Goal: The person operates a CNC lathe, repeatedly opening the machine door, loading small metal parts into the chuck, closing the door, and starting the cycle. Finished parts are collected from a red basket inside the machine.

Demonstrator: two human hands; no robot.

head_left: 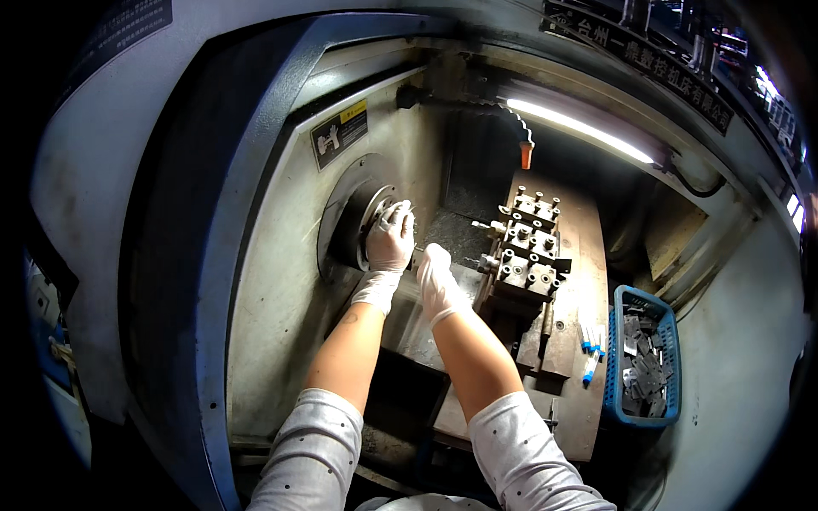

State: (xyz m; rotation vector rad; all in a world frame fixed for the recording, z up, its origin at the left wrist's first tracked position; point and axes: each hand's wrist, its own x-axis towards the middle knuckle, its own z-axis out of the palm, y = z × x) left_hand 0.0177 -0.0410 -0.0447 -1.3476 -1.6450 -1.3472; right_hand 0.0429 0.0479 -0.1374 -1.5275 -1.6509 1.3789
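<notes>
Grey walls of a big machine stand around you, and a long bright lamp shines near the back. On the wall to your left is the round dark chuck. Your left hand, in a white glove, is up at the front of it. Its fingers are bent in close, but I can't tell if they hold a small part. Your right hand, gloved too, is just beside it on the right. Its fingers are curled in, and I can't tell what is inside. To the right sits a bumpy metal tool block. Farther right, near some blue and white tubes, a blue basket holds flat metal bits.
</notes>
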